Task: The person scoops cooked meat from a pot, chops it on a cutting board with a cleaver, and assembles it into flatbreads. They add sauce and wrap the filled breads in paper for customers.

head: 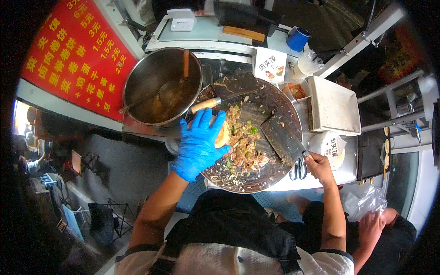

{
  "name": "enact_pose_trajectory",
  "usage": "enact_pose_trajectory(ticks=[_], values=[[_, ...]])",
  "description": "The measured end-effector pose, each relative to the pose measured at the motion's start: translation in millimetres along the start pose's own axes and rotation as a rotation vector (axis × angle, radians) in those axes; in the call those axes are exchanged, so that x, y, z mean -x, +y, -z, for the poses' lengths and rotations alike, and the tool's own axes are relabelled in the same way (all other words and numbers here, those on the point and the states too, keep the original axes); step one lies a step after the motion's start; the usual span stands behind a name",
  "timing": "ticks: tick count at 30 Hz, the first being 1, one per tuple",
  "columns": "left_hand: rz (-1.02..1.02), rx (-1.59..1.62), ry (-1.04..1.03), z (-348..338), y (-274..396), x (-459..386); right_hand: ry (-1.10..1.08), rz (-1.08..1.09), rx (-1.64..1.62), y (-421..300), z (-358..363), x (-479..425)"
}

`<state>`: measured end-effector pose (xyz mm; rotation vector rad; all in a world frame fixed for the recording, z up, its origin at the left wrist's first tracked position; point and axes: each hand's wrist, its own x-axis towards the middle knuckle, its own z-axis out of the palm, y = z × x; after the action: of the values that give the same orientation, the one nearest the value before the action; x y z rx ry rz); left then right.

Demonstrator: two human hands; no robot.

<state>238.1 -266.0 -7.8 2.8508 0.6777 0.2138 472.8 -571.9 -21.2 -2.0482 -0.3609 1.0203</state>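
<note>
My left hand (200, 144), in a blue disposable glove, is spread over a round flatbread (223, 133) at the left edge of a round chopping board (254, 184); its palm hides part of the bread. My bare right hand (319, 168) grips the handle of a cleaver (283, 139), whose wide blade lies over the board's right side. Between bread and blade is a heap of chopped meat with green pepper bits (242, 144). A knife with a wooden handle (206, 105) lies across the back of the board, just beyond my left fingertips.
A deep metal pot (128, 99) with a ladle stands at the back left. Right of the board are a tub of red seasoning (297, 91), a pale rectangular tray (335, 106), wrapped paper bags (328, 147) and black-handled scissors (298, 171). Another person's hand (371, 223) holds a clear plastic bag (364, 201).
</note>
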Motion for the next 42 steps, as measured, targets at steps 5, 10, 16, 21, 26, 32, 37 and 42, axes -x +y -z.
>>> enact_pose_trajectory(ticks=[5, 10, 16, 21, 26, 32, 37, 42], values=[[0.014, -0.02, 0.006, -1, 3, 0, -0.076, 0.029, -0.083, 17, 10, -20], [0.005, -0.027, 0.014, -4, 3, -3, -0.217, 0.009, -0.088, 4, -7, -36], [-0.008, -0.017, 0.006, 2, 7, -5, -0.35, -0.009, -0.218, -21, -34, -64], [0.061, 0.585, 0.002, 9, -16, -12, -0.364, -0.063, -0.256, -27, -14, -51], [0.118, 0.96, -0.087, 22, -31, -14, -0.374, 0.015, -0.195, -46, -23, -45], [-0.073, 0.029, 0.008, 10, 3, -6, -0.452, 0.117, -0.022, -72, -80, -44], [-0.031, -0.171, 0.092, 7, 16, 6, -0.206, 0.077, -0.237, -37, -16, -42], [0.018, 0.053, 0.115, 31, 1, 15, 0.077, 0.431, 0.194, 18, -32, -81]])
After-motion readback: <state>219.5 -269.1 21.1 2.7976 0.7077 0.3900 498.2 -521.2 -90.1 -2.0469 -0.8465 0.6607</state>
